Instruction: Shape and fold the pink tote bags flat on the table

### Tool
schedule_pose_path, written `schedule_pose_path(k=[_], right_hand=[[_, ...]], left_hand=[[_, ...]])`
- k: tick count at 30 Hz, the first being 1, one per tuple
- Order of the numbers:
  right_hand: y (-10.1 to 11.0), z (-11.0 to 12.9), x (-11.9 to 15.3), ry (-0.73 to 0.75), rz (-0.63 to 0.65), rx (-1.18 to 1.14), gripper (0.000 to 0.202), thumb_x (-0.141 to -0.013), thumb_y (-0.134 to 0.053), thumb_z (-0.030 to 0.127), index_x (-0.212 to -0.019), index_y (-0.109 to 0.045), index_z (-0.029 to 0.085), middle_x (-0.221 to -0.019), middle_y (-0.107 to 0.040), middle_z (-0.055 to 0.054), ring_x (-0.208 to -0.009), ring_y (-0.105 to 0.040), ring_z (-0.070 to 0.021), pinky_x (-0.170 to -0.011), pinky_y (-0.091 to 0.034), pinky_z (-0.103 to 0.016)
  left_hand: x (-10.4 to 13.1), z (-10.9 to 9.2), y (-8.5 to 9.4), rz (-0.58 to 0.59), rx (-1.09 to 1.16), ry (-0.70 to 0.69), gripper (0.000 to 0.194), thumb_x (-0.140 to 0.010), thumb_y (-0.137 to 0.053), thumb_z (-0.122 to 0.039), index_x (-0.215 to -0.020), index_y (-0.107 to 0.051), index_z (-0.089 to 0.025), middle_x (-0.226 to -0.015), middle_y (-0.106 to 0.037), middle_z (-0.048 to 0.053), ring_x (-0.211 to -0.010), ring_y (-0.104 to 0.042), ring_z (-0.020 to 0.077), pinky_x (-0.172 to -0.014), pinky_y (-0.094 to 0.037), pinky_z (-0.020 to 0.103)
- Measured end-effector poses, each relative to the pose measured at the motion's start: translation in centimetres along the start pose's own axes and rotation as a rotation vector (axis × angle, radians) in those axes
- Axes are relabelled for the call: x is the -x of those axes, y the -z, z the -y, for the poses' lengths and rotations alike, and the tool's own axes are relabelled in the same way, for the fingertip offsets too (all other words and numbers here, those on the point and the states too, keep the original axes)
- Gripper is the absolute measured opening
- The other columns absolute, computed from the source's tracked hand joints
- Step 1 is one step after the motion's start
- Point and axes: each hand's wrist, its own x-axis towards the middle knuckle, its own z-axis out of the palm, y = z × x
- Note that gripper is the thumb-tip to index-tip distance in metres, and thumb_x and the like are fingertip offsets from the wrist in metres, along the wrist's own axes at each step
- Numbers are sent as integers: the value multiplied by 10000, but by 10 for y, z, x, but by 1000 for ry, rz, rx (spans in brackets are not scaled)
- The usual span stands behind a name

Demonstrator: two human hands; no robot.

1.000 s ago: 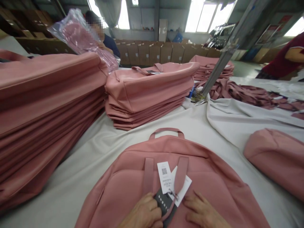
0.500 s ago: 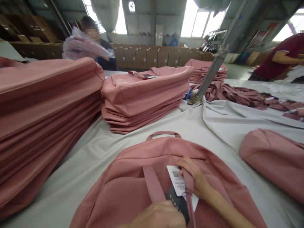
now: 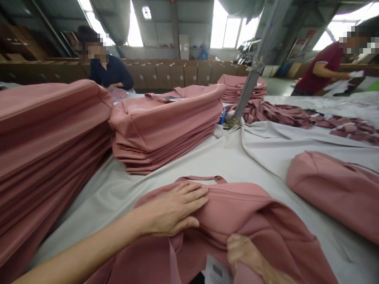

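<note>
A pink bag (image 3: 231,213) lies in front of me on the pale cloth, its zipped edge and small top loop facing away. My left hand (image 3: 174,209) rests flat on the bag's far edge with its fingers stretched out. Lower right, my right hand (image 3: 245,254) is closed on the bag at one of its carry straps; the palm side is hidden. The other strap (image 3: 175,256) runs down below my left hand. Between the straps a white hang tag (image 3: 216,271) and part of a black tag show at the bottom edge.
Stacked pink bags (image 3: 166,126) stand beyond, with a taller stack (image 3: 50,130) at left. Another pink bag (image 3: 334,189) lies at right. Behind a metal post (image 3: 248,90) are loose straps (image 3: 272,114). One person (image 3: 111,73) works at far left, another (image 3: 325,73) at far right.
My left hand has left the strap and now lies flat on the bag's far edge. My right hand has moved lower, and the tags have shifted down. The person at left has lowered the plastic-wrapped item.
</note>
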Motion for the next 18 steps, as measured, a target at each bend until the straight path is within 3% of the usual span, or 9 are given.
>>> schedule_pose_path(k=[2, 5, 7, 10, 14, 16, 18], right_hand=[[4, 6, 4, 3, 11, 2, 253, -960, -545, 390, -1071, -601, 169, -1012, -623, -57, -795, -606, -145, -696, -548, -309], [4, 11, 0, 12, 35, 3, 271, -976, -503, 410, -971, -619, 165, -859, -630, -25, -677, -587, -122, -626, -533, -274], [4, 16, -6, 23, 58, 7, 334, -994, -436, 424, -855, -627, 188, -702, -595, 3, -581, -553, -119, -577, -517, -255], [14, 29, -16, 8, 77, 48, 387, -996, -378, 437, -792, -630, 226, -650, -582, -4, -600, -564, -147, -630, -532, -261], [54, 42, -17, -63, 68, 138, 198, -957, -468, 312, -1004, -642, 230, -992, -647, -50, -933, -607, -177, -889, -508, -304], [78, 34, -11, -123, -40, 292, 274, -924, -510, 227, -1185, -590, 238, -1231, -571, -86, -1158, -522, -222, -1027, -425, -397], [95, 15, -3, -236, -209, 521, 431, -909, -533, 215, -1337, -482, 217, -1390, -441, -138, -1288, -407, -285, -1071, -364, -501]], left_hand=[[-1, -8, -11, 88, 19, 51, 795, -878, -541, -547, -1515, -174, -245, -1567, -243, 73, -1438, -138, 371, -1141, -236, 572], [-4, -19, -22, 154, 50, 96, 852, -728, -685, -589, -1437, -361, -245, -1425, -475, 102, -1298, -410, 387, -1075, -331, 567], [-14, -22, -27, 156, 5, 130, 628, -704, -721, -512, -1239, -549, -233, -1176, -641, 82, -1078, -581, 346, -988, -414, 524], [-38, -22, -37, 166, -120, 137, 261, -727, -664, -276, -973, -615, -200, -858, -678, 44, -840, -640, 294, -861, -468, 460], [-53, -16, -54, 110, -145, 37, 156, -724, -534, -122, -853, -581, -196, -774, -654, 8, -817, -620, 241, -1009, -339, 535], [-51, -12, -58, 85, -110, 34, 126, -758, -500, -119, -828, -567, -199, -788, -645, -2, -831, -603, 224, -999, -349, 494], [-47, -9, -57, 105, -92, 42, 103, -782, -501, -133, -820, -565, -206, -808, -641, 4, -825, -588, 225, -881, -417, 424]])
